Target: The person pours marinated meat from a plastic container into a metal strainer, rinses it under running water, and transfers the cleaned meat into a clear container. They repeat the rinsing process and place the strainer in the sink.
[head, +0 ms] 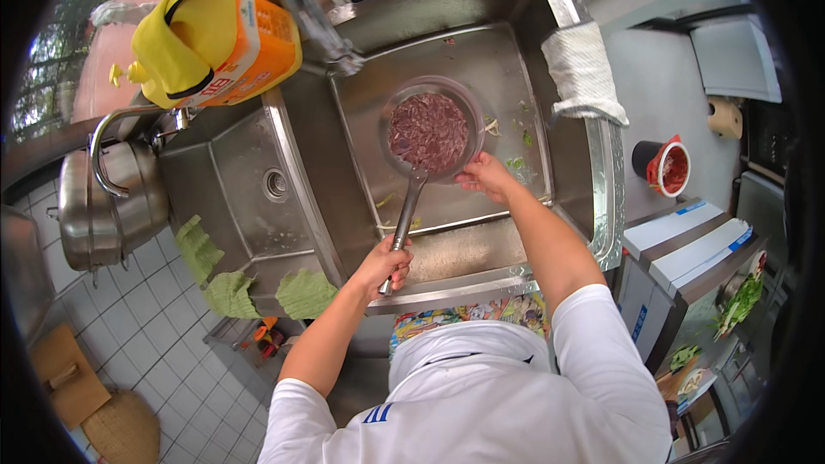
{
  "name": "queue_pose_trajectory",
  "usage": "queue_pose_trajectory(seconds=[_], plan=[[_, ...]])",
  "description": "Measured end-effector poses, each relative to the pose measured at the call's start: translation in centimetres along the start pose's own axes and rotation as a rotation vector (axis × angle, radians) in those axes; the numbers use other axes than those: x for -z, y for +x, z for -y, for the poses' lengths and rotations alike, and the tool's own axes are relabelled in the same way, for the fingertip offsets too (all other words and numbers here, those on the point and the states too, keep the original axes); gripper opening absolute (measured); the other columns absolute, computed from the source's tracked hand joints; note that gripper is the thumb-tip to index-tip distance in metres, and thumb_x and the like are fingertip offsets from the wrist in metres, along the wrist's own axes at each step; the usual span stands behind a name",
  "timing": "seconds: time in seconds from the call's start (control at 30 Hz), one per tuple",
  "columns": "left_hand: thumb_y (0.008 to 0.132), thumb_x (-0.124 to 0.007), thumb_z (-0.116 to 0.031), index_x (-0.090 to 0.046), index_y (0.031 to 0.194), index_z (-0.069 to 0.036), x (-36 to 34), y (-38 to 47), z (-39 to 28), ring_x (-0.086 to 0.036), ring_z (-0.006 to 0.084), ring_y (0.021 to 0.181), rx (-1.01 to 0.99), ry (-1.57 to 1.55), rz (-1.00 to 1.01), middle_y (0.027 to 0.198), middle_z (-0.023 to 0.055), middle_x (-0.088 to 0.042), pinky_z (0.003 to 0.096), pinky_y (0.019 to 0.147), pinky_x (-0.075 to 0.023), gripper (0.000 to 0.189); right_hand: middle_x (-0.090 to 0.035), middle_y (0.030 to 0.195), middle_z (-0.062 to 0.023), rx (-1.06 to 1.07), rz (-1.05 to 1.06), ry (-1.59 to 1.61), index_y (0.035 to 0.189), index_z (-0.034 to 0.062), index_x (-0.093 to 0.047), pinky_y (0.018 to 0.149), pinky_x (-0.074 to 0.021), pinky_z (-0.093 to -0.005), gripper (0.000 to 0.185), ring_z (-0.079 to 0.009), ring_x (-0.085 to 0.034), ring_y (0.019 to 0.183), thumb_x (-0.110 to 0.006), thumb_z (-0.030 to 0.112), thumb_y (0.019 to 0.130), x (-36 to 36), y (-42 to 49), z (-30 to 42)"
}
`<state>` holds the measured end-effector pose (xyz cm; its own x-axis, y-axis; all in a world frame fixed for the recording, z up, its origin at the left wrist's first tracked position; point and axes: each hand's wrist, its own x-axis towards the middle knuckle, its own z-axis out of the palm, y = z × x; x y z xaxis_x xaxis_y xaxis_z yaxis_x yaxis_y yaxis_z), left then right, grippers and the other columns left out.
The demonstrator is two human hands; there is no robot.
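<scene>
A round translucent bowl [477,117] is in the large right basin of a stainless steel sink [515,206]. Dark red shredded meat [428,132], or something like it, fills its middle. My left hand [385,265] grips the long metal handle [407,212] of a ladle or skimmer. That handle slants up to the bowl's near edge; the utensil's head cannot be made out among the red pieces. At the bowl's lower right rim, my right hand [486,175] holds on with thumb and fingers.
A yellow and orange jug [258,45] stands behind the left basin, beside a curved faucet [103,142]. Green cloths [306,293] drape the sink's front edge, and a white cloth [580,71] its right edge. Vegetable scraps [514,162] lie in the basin. A lined bin [670,169] stands right.
</scene>
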<state>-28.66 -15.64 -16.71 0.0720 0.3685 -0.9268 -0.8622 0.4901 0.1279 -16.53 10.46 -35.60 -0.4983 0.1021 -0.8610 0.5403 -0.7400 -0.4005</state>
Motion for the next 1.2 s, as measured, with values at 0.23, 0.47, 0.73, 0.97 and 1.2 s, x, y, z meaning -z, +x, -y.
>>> queue_pose_trajectory(seconds=[0.23, 0.47, 0.73, 0.97, 1.2], plan=[[0.090, -0.058, 0.000, -0.040, 0.112, -0.009, 2.0, 0.0, -0.8, -0.043, 0.0114, 0.041, -0.007, 0.089, -0.019, 0.059, 0.0004, -0.043, 0.0297, 0.036, -0.0367, 0.029, -0.068, 0.104, -0.0185, 0.799, -0.739, -1.028, 0.110, -0.0008, -0.062, 0.080, -0.0551, -0.0369, 0.027, -0.0303, -0.068, 0.090, -0.068, 0.016, 0.090, -3.7, -6.0, 12.1], [0.091, -0.058, -0.004, -0.041, 0.104, -0.009, 1.1, -0.4, -1.3, -0.045, 0.0107, 0.042, -0.031, 0.062, 0.004, 0.065, 0.0001, -0.046, 0.0294, 0.037, -0.0405, 0.022, -0.069, 0.085, -0.0165, 1.289, -0.548, -0.843, 0.119, 0.0003, -0.064, 0.072, -0.0516, -0.0392, 0.033, -0.0303, -0.067, 0.077, -0.061, 0.026, 0.099, -14.6, -10.0, 30.7], [0.097, -0.058, -0.010, -0.044, 0.103, -0.010, 0.3, -0.4, -1.6, -0.045, 0.0077, 0.046, -0.017, 0.052, -0.040, 0.071, -0.0006, -0.047, 0.0257, 0.037, -0.0389, 0.015, -0.068, 0.086, -0.0203, 1.320, -0.611, -1.104, 0.108, 0.0042, -0.067, 0.073, -0.0518, -0.0422, 0.025, -0.0404, -0.066, 0.081, -0.055, 0.024, 0.100, -14.7, -9.1, 33.4], [0.097, -0.057, -0.006, -0.049, 0.112, -0.009, 0.6, 0.0, -1.5, -0.045, 0.0065, 0.049, 0.067, -0.267, 0.052, 0.073, 0.0005, -0.048, 0.0228, 0.038, -0.0372, 0.017, -0.069, 0.098, -0.0231, 1.471, -0.711, -1.143, 0.116, 0.0041, -0.068, 0.082, -0.0529, -0.0406, 0.029, -0.0407, -0.067, 0.093, -0.053, 0.023, 0.101, -14.3, -8.5, 33.2], [0.098, -0.056, -0.006, -0.049, 0.111, -0.009, 1.0, 0.3, -1.2, -0.042, 0.0056, 0.048, 0.084, -0.311, 0.102, 0.072, -0.0004, -0.048, 0.0221, 0.036, -0.0353, 0.015, -0.071, 0.098, -0.0214, 1.387, -0.728, -1.121, 0.116, 0.0045, -0.070, 0.081, -0.0535, -0.0427, 0.029, -0.0403, -0.068, 0.091, -0.056, 0.024, 0.100, -14.4, -8.8, 33.6]])
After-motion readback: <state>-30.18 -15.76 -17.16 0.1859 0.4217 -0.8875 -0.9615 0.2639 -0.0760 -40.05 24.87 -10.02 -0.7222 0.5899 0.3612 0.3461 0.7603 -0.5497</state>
